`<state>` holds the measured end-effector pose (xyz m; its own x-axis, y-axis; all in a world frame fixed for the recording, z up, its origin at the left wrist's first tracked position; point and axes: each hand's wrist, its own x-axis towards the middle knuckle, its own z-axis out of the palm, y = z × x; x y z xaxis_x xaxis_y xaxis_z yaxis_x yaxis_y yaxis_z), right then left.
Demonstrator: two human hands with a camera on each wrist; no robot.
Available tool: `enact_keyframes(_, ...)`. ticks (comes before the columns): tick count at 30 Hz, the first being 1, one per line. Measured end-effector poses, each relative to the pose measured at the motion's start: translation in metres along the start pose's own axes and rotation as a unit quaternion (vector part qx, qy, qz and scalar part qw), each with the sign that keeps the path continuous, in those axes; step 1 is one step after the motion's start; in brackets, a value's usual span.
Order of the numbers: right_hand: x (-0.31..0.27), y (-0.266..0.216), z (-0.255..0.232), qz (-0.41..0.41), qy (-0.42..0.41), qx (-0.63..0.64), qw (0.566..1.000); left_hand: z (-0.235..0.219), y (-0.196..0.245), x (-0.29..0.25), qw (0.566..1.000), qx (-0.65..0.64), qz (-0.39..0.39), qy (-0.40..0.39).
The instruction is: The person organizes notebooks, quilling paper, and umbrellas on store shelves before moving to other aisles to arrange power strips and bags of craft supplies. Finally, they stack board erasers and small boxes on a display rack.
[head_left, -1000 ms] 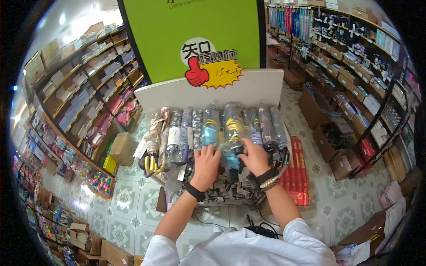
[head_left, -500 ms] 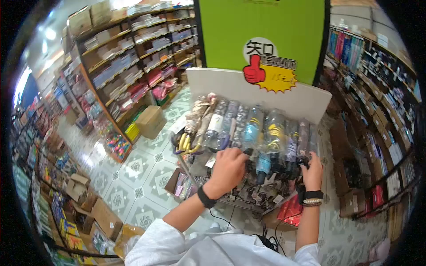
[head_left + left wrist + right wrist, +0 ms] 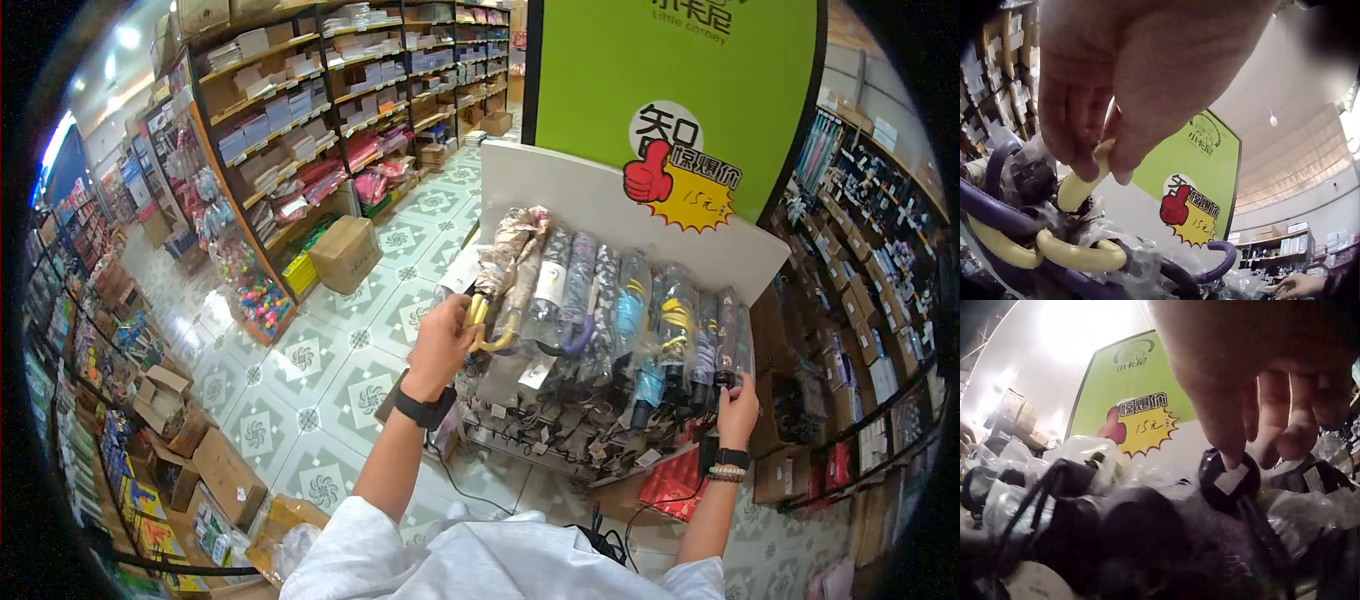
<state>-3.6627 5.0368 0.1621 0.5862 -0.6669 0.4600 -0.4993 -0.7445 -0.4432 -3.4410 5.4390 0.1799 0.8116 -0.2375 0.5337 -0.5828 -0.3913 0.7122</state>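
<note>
Folded umbrellas in clear plastic sleeves lie side by side on a display stand (image 3: 520, 170). My left hand (image 3: 440, 345) is at the left end of the row, pinching the yellow curved handle (image 3: 1075, 194) of a patterned beige umbrella (image 3: 505, 250). More yellow hooks (image 3: 1085, 255) and a purple handle (image 3: 997, 209) lie just below those fingers. At the right end, my right hand (image 3: 738, 410) holds the black handle end (image 3: 1216, 490) of a dark umbrella, its thumb tip on the handle. Blue-banded (image 3: 632, 300) and yellow-banded (image 3: 677, 320) umbrellas lie between the hands.
A green sign board (image 3: 670, 70) with a yellow price tag (image 3: 695, 200) rises behind the stand. More umbrella handles (image 3: 560, 440) hang on a lower tier. A cardboard box (image 3: 345, 255) sits on the tiled floor to the left; shelves (image 3: 860, 300) line the right side.
My left hand has moved left from the row's middle to the yellow handle and taken hold of it. My right hand went right to the end umbrella. The view has turned left.
</note>
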Motion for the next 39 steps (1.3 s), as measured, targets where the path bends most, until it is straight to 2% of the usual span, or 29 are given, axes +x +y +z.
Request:
enact_keyframes(3, -0.018, -0.029, -0.004, 0.024, -0.006, 0.006, 1.0, 0.001, -0.003, 0.009, 0.998, -0.062, -0.01, -0.013)
enact_keyframes(4, -0.022, -0.039, -0.005, 0.028, -0.001, 0.004, 1.0, 0.001, -0.006, 0.012, 0.999, -0.031, -0.008, -0.033)
enact_keyframes(8, -0.048, -0.082, -0.017, 0.058, 0.029, 0.069, 0.995, 0.005, -0.015, 0.021, 0.997, -0.052, -0.001, -0.057)
enact_keyframes(12, -0.072, -0.121, -0.017, -0.004, 0.038, 0.187, 0.982, 0.004, -0.021, 0.019, 0.992, -0.102, -0.007, -0.072)
enact_keyframes(14, -0.083, -0.142, -0.017, -0.007, -0.009, 0.216, 0.976, -0.001, -0.023, 0.013, 0.992, -0.056, 0.011, -0.113)
enact_keyframes(16, -0.096, -0.146, -0.003, -0.017, -0.04, 0.241, 0.97, -0.007, -0.016, 0.007, 0.987, 0.054, 0.098, -0.112)
enact_keyframes(18, -0.109, -0.147, 0.01, -0.035, -0.112, 0.217, 0.969, -0.006, -0.012, 0.004, 0.983, 0.07, 0.084, -0.148)
enact_keyframes(20, -0.121, -0.157, 0.015, -0.024, -0.195, 0.245, 0.949, 0.002, -0.028, 0.004, 0.983, 0.102, 0.086, -0.125)
enact_keyframes(23, -0.136, -0.16, 0.022, -0.051, -0.242, 0.224, 0.943, 0.004, -0.03, 0.008, 0.984, 0.107, 0.101, -0.1)
enact_keyframes(27, -0.151, -0.14, 0.02, -0.015, -0.224, 0.23, 0.947, 0.012, -0.032, 0.006, 0.991, 0.084, 0.078, -0.064)
enact_keyframes(30, -0.157, -0.123, 0.013, 0.01, -0.234, 0.221, 0.947, 0.011, -0.028, 0.005, 0.991, 0.094, 0.059, -0.079)
enact_keyframes(34, -0.16, -0.101, 0.013, 0.007, -0.262, 0.232, 0.937, 0.0, -0.021, 0.0, 0.98, 0.119, 0.089, -0.131)
enact_keyframes(35, -0.159, -0.093, 0.016, 0.018, -0.269, 0.24, 0.933, -0.001, -0.022, -0.001, 0.977, 0.144, 0.061, -0.143)
enact_keyframes(38, -0.152, -0.071, 0.028, 0.011, -0.301, 0.232, 0.925, 0.006, -0.039, -0.001, 0.963, 0.199, 0.077, -0.162)
enact_keyframes(39, -0.147, -0.066, 0.031, 0.004, -0.293, 0.21, 0.933, 0.005, -0.032, 0.001, 0.967, 0.182, 0.071, -0.162)
